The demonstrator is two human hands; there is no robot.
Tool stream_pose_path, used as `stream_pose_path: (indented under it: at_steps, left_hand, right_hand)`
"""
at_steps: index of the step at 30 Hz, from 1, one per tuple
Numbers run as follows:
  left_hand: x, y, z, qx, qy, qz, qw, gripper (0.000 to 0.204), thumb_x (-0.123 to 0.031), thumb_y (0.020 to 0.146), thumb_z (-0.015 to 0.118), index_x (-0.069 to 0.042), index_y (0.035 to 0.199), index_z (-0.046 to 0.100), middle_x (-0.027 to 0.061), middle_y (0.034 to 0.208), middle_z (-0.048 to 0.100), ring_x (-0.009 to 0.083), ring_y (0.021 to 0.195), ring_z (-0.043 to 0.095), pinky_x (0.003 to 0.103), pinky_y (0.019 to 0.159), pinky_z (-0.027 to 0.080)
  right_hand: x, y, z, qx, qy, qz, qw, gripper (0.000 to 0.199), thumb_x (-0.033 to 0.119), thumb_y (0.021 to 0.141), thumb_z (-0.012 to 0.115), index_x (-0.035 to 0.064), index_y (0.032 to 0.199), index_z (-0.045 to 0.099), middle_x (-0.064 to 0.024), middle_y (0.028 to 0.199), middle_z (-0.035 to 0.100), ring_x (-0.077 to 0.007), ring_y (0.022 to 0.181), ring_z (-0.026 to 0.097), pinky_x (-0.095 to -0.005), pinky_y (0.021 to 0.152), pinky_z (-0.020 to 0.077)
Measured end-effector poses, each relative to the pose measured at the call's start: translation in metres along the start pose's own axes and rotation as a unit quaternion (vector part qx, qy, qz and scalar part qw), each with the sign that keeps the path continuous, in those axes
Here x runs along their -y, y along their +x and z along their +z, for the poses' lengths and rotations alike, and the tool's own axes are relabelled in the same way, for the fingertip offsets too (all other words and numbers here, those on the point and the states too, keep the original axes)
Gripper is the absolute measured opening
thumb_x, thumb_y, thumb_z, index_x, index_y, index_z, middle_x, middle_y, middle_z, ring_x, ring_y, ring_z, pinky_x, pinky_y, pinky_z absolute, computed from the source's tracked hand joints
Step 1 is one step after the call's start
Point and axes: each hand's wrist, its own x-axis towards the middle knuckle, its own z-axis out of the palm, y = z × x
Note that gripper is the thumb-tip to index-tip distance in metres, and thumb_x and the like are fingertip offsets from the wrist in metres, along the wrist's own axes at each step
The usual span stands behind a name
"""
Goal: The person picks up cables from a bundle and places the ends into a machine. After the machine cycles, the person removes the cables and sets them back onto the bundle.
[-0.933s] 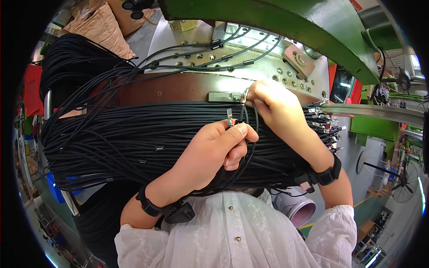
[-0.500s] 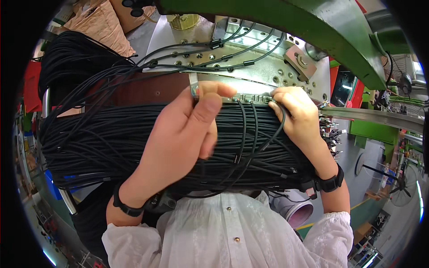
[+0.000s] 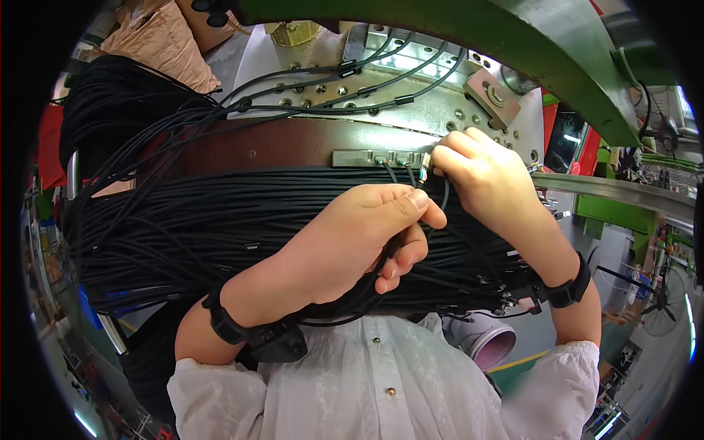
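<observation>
My left hand (image 3: 359, 231) pinches a black cable between thumb and forefinger. Bare coloured wires (image 3: 423, 174) and a small flat connector (image 3: 426, 159) stick up past its fingertips, beside the right end of a narrow metal holder (image 3: 353, 158). Two black cables (image 3: 391, 173) with exposed wires sit in slots of that holder. At the holder's right end, my right hand (image 3: 488, 176) is closed with bent fingers, its fingertips next to the connector. Another black cable (image 3: 446, 194) runs down from under these fingers; what they grip is hidden.
A thick bundle of black cables (image 3: 176, 213) lies across in front of me. Beyond it are a brown strip (image 3: 271, 143) and a metal plate with holes (image 3: 433, 110), crossed by several cables. A green machine arm (image 3: 513, 44) arches overhead. A bucket (image 3: 491, 345) stands below right.
My left hand has moved right and nearer to me, bringing the connector from left of the holder to its right end. My right hand has shifted slightly, its fingers still closed there.
</observation>
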Motion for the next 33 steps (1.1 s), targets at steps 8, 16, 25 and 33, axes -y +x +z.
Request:
stream_pose_path:
  at_steps: [8, 16, 25, 33]
  left_hand:
    - [-0.024, 0.004, 0.029, 0.023, 0.107, -0.076, 0.991, 0.031, -0.025, 0.103, 0.044, 0.001, 0.098, 0.059, 0.0069, 0.067, 0.060, 0.0103, 0.050, 0.052, 0.024, 0.046, 0.045]
    - [-0.016, 0.002, -0.027, -0.217, 0.705, 0.363, 0.570, 0.022, -0.017, 0.094, 0.056, 0.001, 0.103, 0.065, 0.0145, 0.096, 0.066, 0.0300, 0.092, 0.061, 0.037, 0.082, 0.048]
    - [-0.087, 0.053, -0.053, -0.292, 0.598, 0.289, 0.688, 0.033, -0.028, 0.099, 0.051, 0.001, 0.109, 0.066, 0.0146, 0.101, 0.070, 0.0241, 0.086, 0.067, 0.034, 0.079, 0.053]
    - [-0.049, 0.116, -0.040, 0.045, 0.057, 0.125, 0.990, 0.034, -0.026, 0.102, 0.049, 0.004, 0.116, 0.056, 0.0036, 0.079, 0.053, 0.0101, 0.067, 0.049, 0.024, 0.060, 0.046]
  right_hand:
    - [0.008, -0.016, -0.002, -0.268, 0.043, -0.026, 0.962, 0.019, 0.007, 0.073, 0.067, 0.0044, 0.092, 0.062, -0.0093, 0.085, 0.065, -0.0271, 0.076, 0.063, -0.0375, 0.067, 0.0507]
    - [-0.013, -0.033, 0.039, -0.182, 0.270, 0.120, 0.938, 0.019, -0.007, 0.076, 0.065, 0.0006, 0.094, 0.061, -0.0141, 0.101, 0.069, -0.0307, 0.089, 0.068, -0.0359, 0.080, 0.0548]
    - [-0.056, -0.011, 0.004, -0.060, 0.497, 0.153, 0.852, 0.016, 0.011, 0.090, 0.061, 0.0001, 0.102, 0.064, -0.0081, 0.106, 0.066, -0.0164, 0.091, 0.062, -0.0304, 0.082, 0.0498]
    - [-0.128, 0.081, 0.005, -0.158, 0.175, 0.359, 0.903, 0.032, 0.030, 0.092, 0.062, 0.0021, 0.107, 0.067, -0.0087, 0.101, 0.066, -0.0134, 0.084, 0.061, -0.0286, 0.074, 0.0494]
